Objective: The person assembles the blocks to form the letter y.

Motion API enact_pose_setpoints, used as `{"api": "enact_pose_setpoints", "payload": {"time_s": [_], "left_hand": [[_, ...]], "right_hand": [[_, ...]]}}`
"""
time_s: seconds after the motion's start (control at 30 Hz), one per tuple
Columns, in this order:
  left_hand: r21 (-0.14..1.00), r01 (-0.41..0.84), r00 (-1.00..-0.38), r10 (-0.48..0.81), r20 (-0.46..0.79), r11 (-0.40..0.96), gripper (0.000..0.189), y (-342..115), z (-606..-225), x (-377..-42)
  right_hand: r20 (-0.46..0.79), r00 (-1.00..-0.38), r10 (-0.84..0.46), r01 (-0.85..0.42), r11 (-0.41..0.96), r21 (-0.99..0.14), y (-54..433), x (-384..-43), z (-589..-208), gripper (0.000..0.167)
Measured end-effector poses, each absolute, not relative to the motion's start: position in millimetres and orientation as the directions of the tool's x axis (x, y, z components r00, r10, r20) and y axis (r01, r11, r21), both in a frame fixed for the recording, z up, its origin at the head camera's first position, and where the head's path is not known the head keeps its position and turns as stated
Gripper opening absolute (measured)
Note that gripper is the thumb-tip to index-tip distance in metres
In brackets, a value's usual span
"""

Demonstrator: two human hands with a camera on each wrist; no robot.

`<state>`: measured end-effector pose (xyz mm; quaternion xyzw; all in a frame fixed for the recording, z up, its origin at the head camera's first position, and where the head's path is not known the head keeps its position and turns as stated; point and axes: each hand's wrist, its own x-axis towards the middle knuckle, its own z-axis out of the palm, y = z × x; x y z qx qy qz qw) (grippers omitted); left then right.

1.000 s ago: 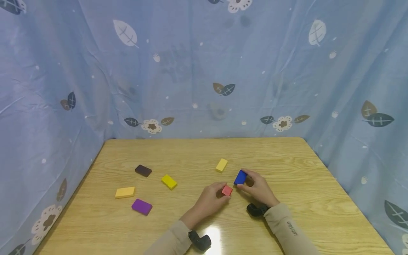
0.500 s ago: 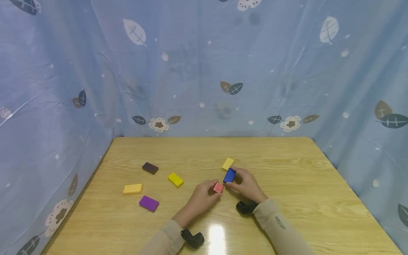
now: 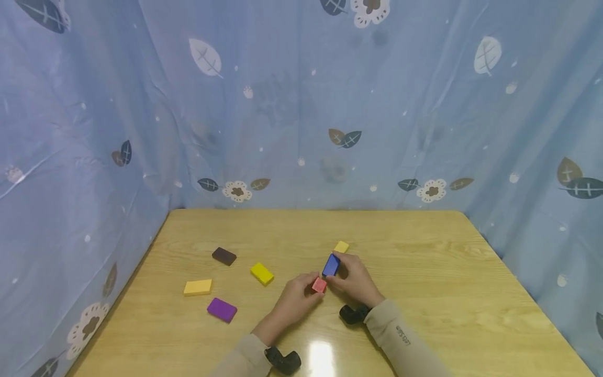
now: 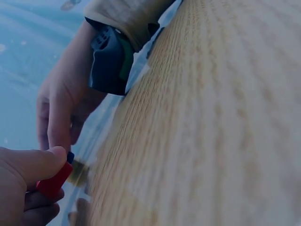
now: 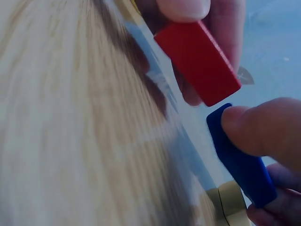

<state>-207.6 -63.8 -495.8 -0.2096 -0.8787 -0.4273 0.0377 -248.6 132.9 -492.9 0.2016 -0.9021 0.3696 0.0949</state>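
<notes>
Head view: red block, pinched by the left hand over the table; blue block, pinched by the right hand, just beside it; yellow block, partly hidden, just beyond. Left wrist view: red block shown clasped, blue block mostly hidden behind. Right wrist view: blue block shown pinched, its upper end near the red block's lower end.

Your table looks like streaky-grained wood under a smooth coat, glossy enough to throw a white glare on its near side, and the curtain behind it is creased cloth. Over the table, the red block and blue block you pinch show smooth faces with a low sheen. Your sleeves above it are matt cloth, the black wrist cameras plastic-looking.
</notes>
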Motion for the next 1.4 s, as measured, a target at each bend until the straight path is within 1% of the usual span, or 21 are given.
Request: {"api": "enact_pose_setpoints", "payload": {"time_s": [0.13,0.27,0.53,0.83,1.0,1.13,1.4], "left_hand": [[0.727,0.409,-0.907,0.335,0.256,0.552,0.050,-64,-500,-204],[0.711,0.423,-0.902,0.338,0.270,0.561,0.050,-64,-500,-204],[0.703,0.399,-0.911,0.343,0.229,0.588,0.052,-64,-500,-209],[0.684,0.409,-0.907,0.351,0.232,0.605,0.053,-64,-499,-213],[0.665,0.426,-0.901,0.358,0.247,0.614,0.054,-64,-501,-217],[0.654,0.441,-0.894,0.367,0.257,0.615,0.054,-64,-503,-219],[0.660,0.446,-0.891,0.373,0.260,0.604,0.052,-64,-504,-221]], "right_hand": [[0.302,-0.911,-0.280,-0.411,0.655,-0.634,131,-245,-497,0.067],[0.314,-0.911,-0.268,-0.411,0.660,-0.629,132,-246,-498,0.067],[0.303,-0.911,-0.278,-0.411,0.665,-0.624,132,-246,-496,0.067],[0.356,-0.886,-0.298,-0.460,0.669,-0.584,129,-250,-497,0.065],[0.393,-0.865,-0.311,-0.490,0.693,-0.530,127,-251,-496,0.064],[0.401,-0.860,-0.314,-0.493,0.711,-0.501,126,-253,-497,0.062],[0.401,-0.864,-0.305,-0.487,0.710,-0.509,127,-254,-501,0.059]]}}
